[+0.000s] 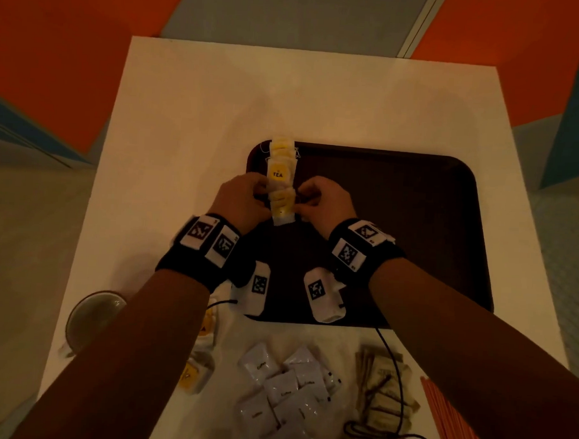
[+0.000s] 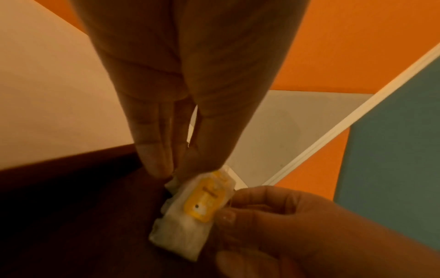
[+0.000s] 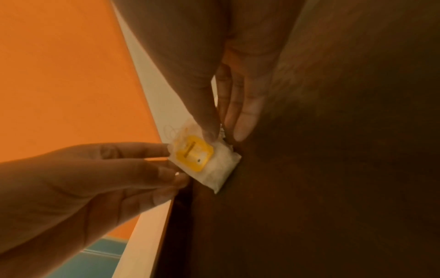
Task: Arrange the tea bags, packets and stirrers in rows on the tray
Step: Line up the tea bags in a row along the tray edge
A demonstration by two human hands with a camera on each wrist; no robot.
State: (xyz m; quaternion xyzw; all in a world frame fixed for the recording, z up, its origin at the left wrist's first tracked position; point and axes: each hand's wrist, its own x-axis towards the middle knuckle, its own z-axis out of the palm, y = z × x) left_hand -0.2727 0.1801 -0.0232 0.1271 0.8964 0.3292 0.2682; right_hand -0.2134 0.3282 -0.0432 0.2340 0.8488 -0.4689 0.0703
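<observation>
Orange and teal panels surround a white bench [image 1: 186, 122]. On it lies a dark brown tray [image 1: 397, 224] with a column of yellow-tagged tea bags [image 1: 278, 167] overlapping along its left edge. Near the bench's front edge sit a heap of white packets [image 1: 286, 385], tan packets [image 1: 385, 386] crossed by a black cable [image 1: 394, 373], orange stirrers [image 1: 448, 422], more tea bags and, seemingly, a glass cup [image 1: 93, 317]. Left hand [image 1: 240, 202] and right hand [image 1: 325, 206] pinch the nearest tea bag [image 2: 188, 218] at its sides, fingers [image 3: 243, 120] pressed together, on the tray.
</observation>
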